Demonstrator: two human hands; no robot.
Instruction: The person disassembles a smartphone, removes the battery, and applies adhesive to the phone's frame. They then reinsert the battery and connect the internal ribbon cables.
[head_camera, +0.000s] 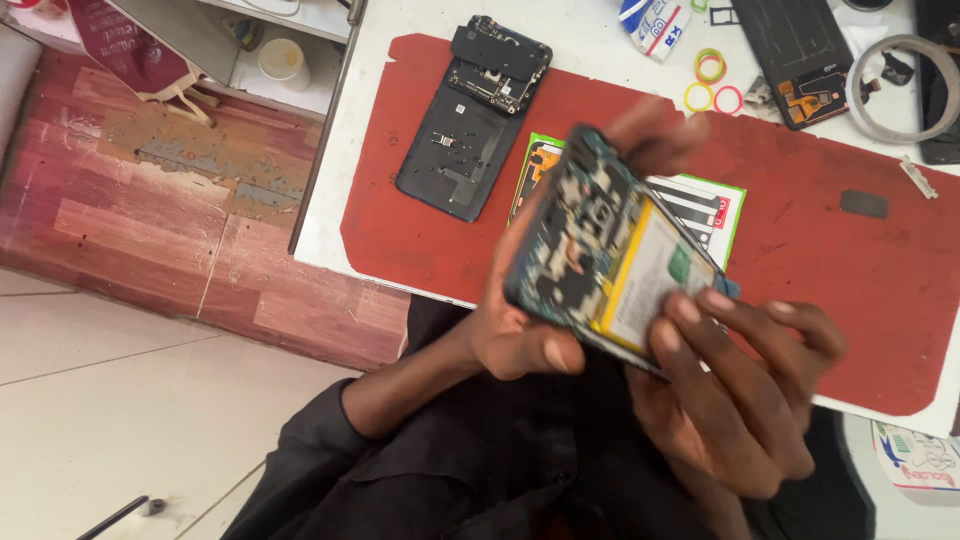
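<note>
Fingers (690, 330) of both hands clamp the opened phone (615, 260) by its edges, above the red mat (850, 270).

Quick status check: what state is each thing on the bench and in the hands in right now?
Opened phone: back off, battery and boards exposed, held tilted above the mat in both hands.
Left hand: gripping the phone's lower-left edge.
Right hand: fingers on the battery side.
Second phone: opened, flat on the red mat.
Rubber bands: loose.
</note>
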